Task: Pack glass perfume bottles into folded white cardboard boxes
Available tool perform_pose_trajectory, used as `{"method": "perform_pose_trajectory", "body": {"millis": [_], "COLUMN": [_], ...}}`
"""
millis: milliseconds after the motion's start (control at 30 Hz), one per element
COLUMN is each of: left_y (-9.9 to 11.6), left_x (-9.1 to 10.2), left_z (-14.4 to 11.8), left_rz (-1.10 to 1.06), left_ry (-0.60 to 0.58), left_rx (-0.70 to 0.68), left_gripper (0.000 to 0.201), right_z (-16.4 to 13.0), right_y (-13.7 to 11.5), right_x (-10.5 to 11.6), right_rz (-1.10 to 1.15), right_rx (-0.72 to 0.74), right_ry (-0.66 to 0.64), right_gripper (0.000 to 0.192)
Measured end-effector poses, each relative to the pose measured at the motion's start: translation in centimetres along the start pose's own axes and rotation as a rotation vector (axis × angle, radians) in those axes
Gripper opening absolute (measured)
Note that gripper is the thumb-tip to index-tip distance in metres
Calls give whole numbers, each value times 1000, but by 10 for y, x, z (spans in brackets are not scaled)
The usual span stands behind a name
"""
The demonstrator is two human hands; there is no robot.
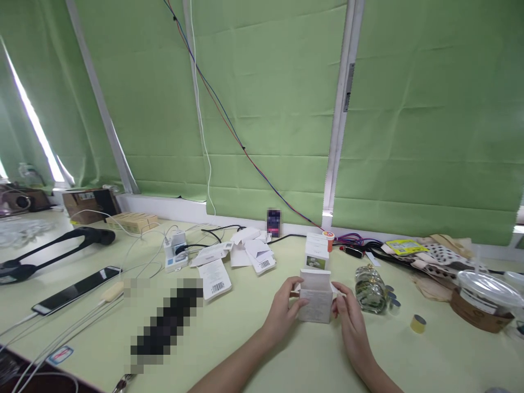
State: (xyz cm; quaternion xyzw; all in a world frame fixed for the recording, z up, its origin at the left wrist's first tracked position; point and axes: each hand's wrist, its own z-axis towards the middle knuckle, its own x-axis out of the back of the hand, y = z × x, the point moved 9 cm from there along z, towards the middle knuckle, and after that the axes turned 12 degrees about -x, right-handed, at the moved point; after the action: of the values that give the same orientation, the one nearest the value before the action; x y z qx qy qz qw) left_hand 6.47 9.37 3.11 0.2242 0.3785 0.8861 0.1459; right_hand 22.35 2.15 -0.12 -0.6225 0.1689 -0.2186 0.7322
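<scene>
A small white cardboard box stands upright on the table with its top flaps raised. My left hand grips its left side, thumb on the front and fingers behind. My right hand pinches the right side near the side flap; some of its fingertips are hidden. Just behind is a row of white boxes, the front one bearing a green picture. To the right of my right hand lies a clear-wrapped stack of greenish round items, with a small yellow-sided cylinder farther right.
Flattened white cartons lie left of centre beside a power strip. A phone leans at the back. Cables, a tablet and a black headband-like device occupy the left. A lidded plastic bowl stands far right.
</scene>
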Motion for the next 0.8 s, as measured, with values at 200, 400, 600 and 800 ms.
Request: {"method": "perform_pose_trajectory", "body": {"millis": [200,400,600,800], "left_y": [-1,-5,-4,-3], "left_x": [-3,-7,-9,-9], "left_z": [1,0,0,0], "left_rz": [-72,-198,-213,-189], "left_ry": [-36,-46,-70,-78], "left_rx": [23,67,68,65], "left_gripper": [34,39,42,42], "right_z": [2,6,12,12], "right_y": [-4,11,13,16], "right_x": [0,-2,0,-1], "right_rz": [-6,3,-32,-62], "right_rx": [19,-39,22,17], "right_ry": [-28,-33,-8,-28], "right_gripper": [43,50,46,48]}}
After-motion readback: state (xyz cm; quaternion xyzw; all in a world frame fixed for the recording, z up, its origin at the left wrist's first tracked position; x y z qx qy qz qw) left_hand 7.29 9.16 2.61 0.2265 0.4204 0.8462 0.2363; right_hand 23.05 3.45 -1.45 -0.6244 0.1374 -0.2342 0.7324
